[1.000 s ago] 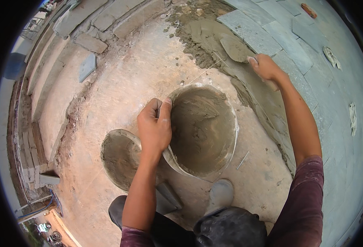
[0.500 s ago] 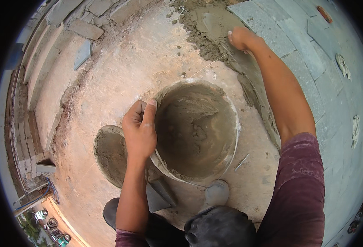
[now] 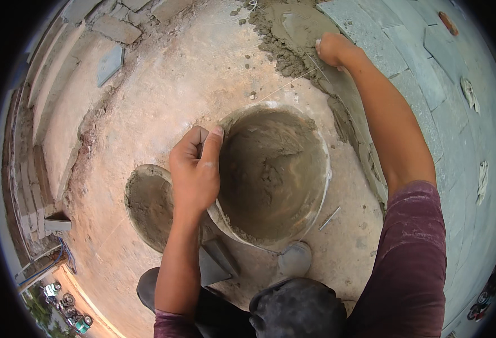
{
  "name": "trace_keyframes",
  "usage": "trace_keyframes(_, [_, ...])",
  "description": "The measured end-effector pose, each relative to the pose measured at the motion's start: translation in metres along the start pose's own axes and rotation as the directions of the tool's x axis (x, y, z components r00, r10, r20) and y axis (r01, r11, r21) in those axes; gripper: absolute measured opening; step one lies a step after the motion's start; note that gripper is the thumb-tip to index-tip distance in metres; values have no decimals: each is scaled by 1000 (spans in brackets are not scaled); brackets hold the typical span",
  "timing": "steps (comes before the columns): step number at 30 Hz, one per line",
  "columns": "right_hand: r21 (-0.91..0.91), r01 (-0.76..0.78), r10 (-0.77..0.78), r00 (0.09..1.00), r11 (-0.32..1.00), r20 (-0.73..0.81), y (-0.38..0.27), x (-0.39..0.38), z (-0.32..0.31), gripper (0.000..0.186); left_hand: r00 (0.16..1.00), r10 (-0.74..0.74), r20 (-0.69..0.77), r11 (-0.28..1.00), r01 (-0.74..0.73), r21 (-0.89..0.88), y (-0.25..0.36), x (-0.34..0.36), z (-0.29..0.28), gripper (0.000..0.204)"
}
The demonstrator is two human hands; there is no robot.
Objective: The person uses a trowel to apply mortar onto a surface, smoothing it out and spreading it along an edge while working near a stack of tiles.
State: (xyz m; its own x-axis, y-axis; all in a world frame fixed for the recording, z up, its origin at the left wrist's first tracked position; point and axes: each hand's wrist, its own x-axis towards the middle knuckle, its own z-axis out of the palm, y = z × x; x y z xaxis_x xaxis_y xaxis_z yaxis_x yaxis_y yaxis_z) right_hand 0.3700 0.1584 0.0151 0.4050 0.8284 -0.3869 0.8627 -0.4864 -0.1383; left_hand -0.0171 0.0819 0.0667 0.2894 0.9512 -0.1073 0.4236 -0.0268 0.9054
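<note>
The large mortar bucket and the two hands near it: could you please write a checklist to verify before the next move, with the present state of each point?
1. Left hand on the rim: ok, it grips the left side of the large mortar bucket.
2. Mortar in the bucket: ok, it coats the inside.
3. Mortar depth: cannot tell from above.
4. Right hand closed: ok, it is at the mortar bed, though its tool is hard to make out.
5. Grey boot apart from the bucket: cannot tell, the toe is right by the lower rim.
6. Floor beside the bucket free of loose things: not ok, a thin light rod lies to its right.
</note>
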Motion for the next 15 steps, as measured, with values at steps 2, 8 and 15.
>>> trace_keyframes(2, [8, -16, 16, 1000, 1000, -3, -4, 0, 4, 41, 1000, 6, -8, 1000, -6, 19, 2, 1, 2, 40])
trace_keyframes(8, [-132, 107, -104, 994, 985, 31, 10, -33, -22, 50, 997, 59, -45, 996, -55, 75, 4, 0, 0, 43])
trace_keyframes(15, [156, 149, -114, 971, 977, -211, 23, -56, -43, 46, 998, 27, -57, 999, -25, 30, 5, -6, 4, 39])
